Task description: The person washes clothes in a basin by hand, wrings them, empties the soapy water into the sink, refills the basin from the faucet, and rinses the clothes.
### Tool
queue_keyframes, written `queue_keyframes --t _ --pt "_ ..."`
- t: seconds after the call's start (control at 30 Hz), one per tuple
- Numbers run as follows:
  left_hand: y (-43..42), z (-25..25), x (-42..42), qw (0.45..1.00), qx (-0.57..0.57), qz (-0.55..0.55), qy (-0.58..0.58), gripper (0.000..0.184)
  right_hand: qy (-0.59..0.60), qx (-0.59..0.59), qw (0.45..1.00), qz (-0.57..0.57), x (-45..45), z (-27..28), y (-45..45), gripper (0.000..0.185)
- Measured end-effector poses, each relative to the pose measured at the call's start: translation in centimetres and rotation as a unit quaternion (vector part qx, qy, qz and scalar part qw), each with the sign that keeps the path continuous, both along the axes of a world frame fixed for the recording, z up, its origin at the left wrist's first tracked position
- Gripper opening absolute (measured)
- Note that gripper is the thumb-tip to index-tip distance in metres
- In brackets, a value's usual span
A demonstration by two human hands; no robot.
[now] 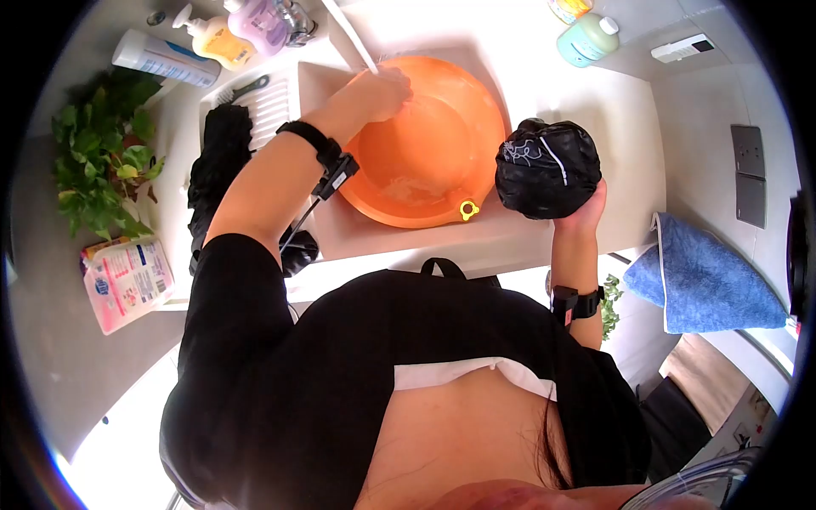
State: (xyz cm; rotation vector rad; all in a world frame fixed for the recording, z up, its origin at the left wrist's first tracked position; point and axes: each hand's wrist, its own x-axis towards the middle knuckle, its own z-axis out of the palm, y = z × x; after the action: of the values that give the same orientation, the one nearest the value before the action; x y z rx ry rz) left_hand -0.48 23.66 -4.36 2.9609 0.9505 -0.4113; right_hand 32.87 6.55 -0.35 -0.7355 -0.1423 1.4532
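Just right of the orange basin (425, 144), the cupped right hand (586, 211) held a black bundle (544, 174), probably light, soft, slippery, best supported underneath; by its far-left rim, the left hand's (387, 93) grip was unclear.

The round orange plastic basin (425, 153) sits in the white sink (374, 244), with the left hand (384, 92) at its far-left rim by the end of the slim white spout (350, 34). Right of the basin, the right hand (585, 208) holds the rounded black fabric bundle (548, 170). Left of the basin is the ridged white washboard (274, 106); a crumpled black cloth (221, 153) lies along its left side. Farther left is the leafy green plant (102, 161), with the clear-and-pink plastic pouch (127, 280) nearer the person.
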Motion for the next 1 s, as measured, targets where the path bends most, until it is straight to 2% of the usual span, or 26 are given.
queue_keyframes --t 0.1,0.2,0.3,0.53,0.6,0.7,0.8,0.93,1.0 --pt "2.1 -0.5 0.3 0.993 -0.039 0.083 0.069 0.013 -0.003 -0.014 1.000 -0.012 0.1 0.2 -0.4 0.047" --pt "2.8 -1.1 -1.2 0.986 -0.064 0.120 -0.098 0.024 -0.014 -0.034 0.999 -0.026 0.4 0.0 -0.7 0.048" --pt "3.4 -1.3 -1.7 0.981 -0.061 0.121 -0.138 0.026 -0.021 -0.050 0.998 -0.039 0.7 -0.2 -0.9 0.048" --pt "2.6 -2.8 -5.2 0.972 -0.097 0.212 -0.041 0.034 -0.015 -0.053 0.998 -0.045 0.9 -0.4 -0.9 0.045" --pt "1.6 -4.1 -6.7 0.949 -0.126 0.289 -0.018 0.037 -0.008 -0.046 0.998 -0.033 0.9 -0.2 -0.9 0.045" --pt "0.2 -6.7 -8.0 0.883 -0.172 0.437 0.006 0.049 -0.010 -0.046 0.998 -0.030 0.9 -0.5 -0.8 0.045" --pt "0.4 -9.5 -9.7 0.899 -0.205 0.388 0.015 0.055 -0.017 -0.059 0.998 -0.031 0.7 -0.9 -0.6 0.047" --pt "0.4 -11.7 -11.0 0.901 -0.154 0.404 0.025 0.056 -0.029 -0.088 0.995 -0.046 0.1 0.1 -0.3 0.049" --pt "-1.2 -7.8 -9.7 0.885 -0.163 0.435 0.024 0.056 -0.033 -0.078 0.995 -0.046 0.3 0.2 -0.3 0.049"
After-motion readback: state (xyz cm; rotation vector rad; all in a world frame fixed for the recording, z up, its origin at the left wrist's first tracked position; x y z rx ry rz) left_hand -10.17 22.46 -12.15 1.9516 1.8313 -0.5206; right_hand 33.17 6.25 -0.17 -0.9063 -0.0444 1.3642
